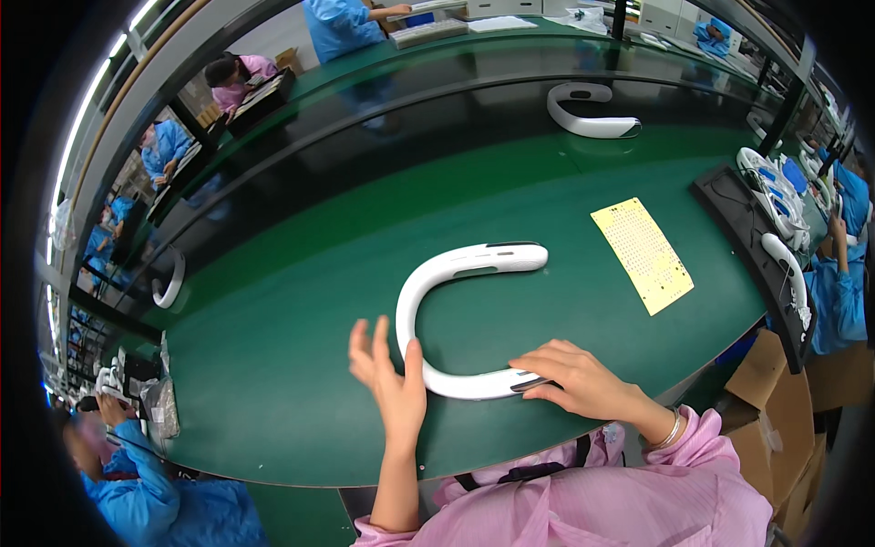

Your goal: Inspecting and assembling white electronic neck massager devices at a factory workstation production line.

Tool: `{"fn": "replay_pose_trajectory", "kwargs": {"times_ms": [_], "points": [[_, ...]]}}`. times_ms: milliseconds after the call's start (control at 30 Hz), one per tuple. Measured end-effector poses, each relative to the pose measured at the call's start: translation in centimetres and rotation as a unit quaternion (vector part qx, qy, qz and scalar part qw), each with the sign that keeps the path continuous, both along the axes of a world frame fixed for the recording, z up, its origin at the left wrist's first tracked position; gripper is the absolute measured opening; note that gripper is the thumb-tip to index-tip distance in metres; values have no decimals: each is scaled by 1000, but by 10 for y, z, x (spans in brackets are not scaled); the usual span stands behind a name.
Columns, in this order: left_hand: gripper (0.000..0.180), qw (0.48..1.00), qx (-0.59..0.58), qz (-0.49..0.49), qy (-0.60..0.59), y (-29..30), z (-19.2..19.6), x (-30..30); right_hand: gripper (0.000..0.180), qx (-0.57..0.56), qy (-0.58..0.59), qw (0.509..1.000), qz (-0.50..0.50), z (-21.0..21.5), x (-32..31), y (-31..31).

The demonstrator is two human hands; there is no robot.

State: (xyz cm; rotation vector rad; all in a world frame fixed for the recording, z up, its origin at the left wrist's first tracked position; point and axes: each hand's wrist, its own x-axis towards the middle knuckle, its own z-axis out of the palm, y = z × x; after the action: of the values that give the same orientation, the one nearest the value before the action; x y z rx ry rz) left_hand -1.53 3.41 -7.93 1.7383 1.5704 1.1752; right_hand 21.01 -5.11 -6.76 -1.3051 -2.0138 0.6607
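Observation:
A white U-shaped neck fan (407, 319) lies on the green table in front of me, its opening toward the right. My left hand (387, 374) is at the fan's curved back with fingers spread. The left thumb overlaps the curve; whether it presses on it I cannot tell. My right hand (579, 376) is closed over the fan's near end, fingers on top and thumb on the near side. A dark strip (531, 385) shows on that end beside the thumb. The fan's far end carries slots and another dark strip.
A yellow printed sheet (643, 255) lies to the right on the green table (273, 365). Another neck fan (592, 124) sits on the dark conveyor side at the back, and one more (170, 278) at far left. A black ledge (743, 219) and cardboard box (775, 410) are at right. Co-workers sit around.

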Motion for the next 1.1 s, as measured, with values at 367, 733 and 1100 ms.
{"fn": "replay_pose_trajectory", "kwargs": {"times_ms": [367,733,1100], "points": [[43,891,132,-340,272,-19,5,7,34,108,-112,983,-100,-4,-20,-4],[36,871,174,-364,282,-11,7,19,31,171,-59,973,-146,-18,-14,-9],[38,830,170,-417,329,-21,27,23,32,258,-157,942,-144,-47,-19,-12]]}}
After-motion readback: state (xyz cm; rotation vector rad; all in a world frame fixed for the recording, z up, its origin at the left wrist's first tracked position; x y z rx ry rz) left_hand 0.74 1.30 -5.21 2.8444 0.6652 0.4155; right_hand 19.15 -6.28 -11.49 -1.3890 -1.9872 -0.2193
